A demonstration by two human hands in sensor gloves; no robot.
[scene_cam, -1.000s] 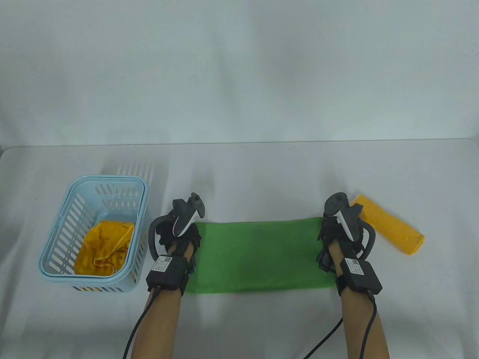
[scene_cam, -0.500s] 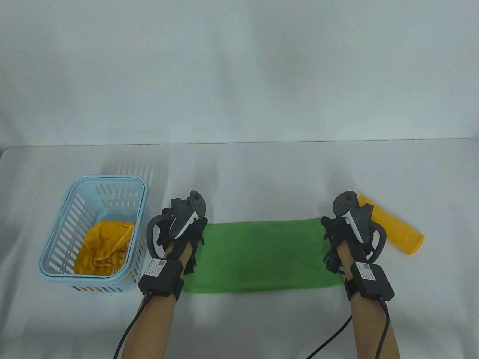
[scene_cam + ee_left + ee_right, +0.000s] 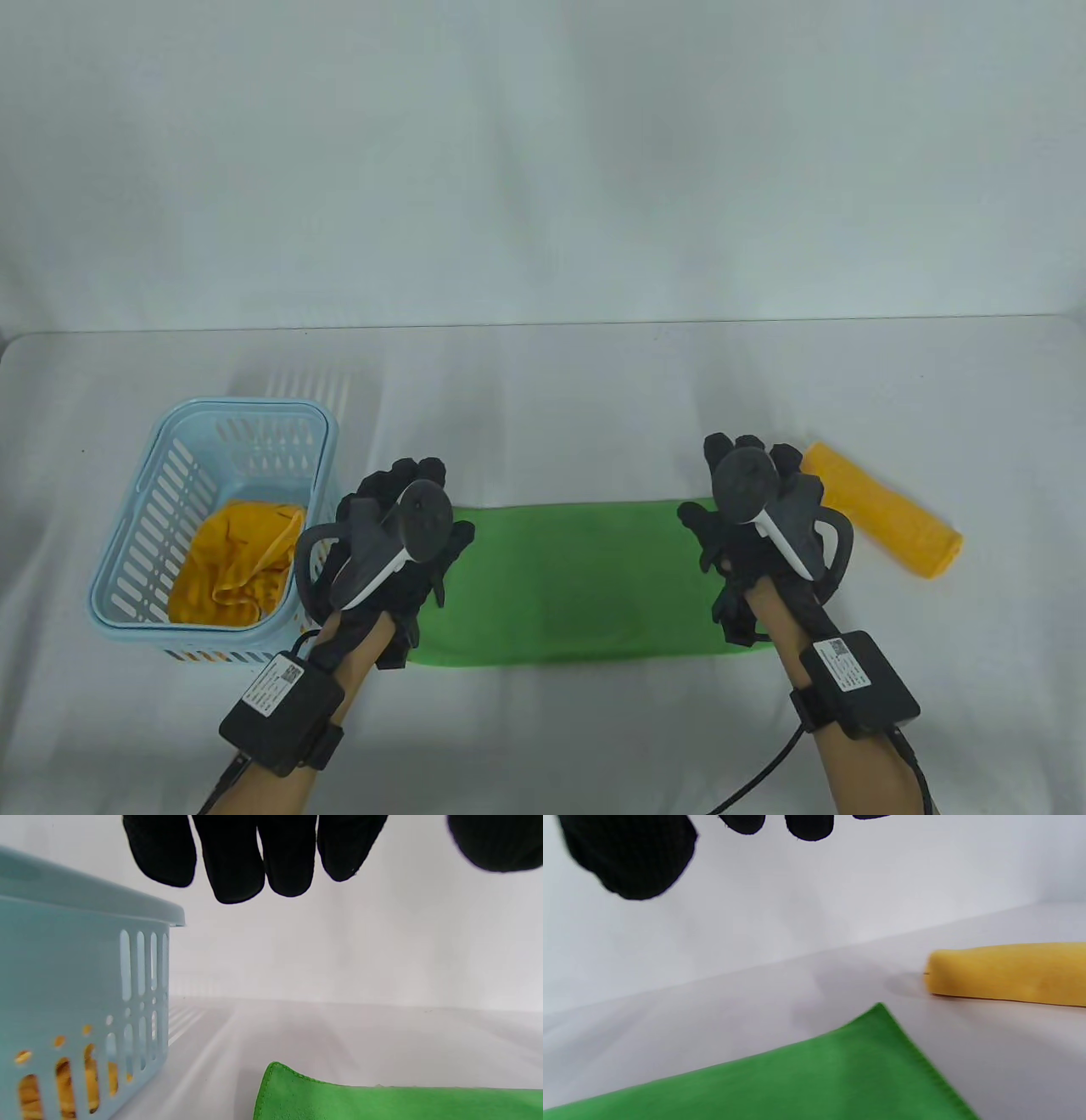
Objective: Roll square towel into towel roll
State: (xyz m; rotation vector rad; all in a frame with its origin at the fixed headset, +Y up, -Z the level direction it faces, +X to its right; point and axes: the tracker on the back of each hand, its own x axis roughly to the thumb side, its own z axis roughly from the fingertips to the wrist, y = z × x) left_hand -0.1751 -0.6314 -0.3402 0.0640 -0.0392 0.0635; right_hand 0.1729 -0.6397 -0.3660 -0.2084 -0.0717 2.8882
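A green towel, folded into a long strip, lies flat across the near middle of the table. My left hand hovers over its left end with straight, spread fingers that hold nothing. Below them the towel's far left corner rests on the table. My right hand hovers over the right end, also spread and empty. Its thumb and fingertips hang above the towel's far right corner.
A light blue slotted basket with a crumpled yellow cloth inside stands just left of my left hand, its wall close by. A rolled yellow towel lies slantwise just right of my right hand.
Both hands have lifted off the towel's far corners and spread their fingers. The forearms have drawn back toward the near edge. The towel stays flat.
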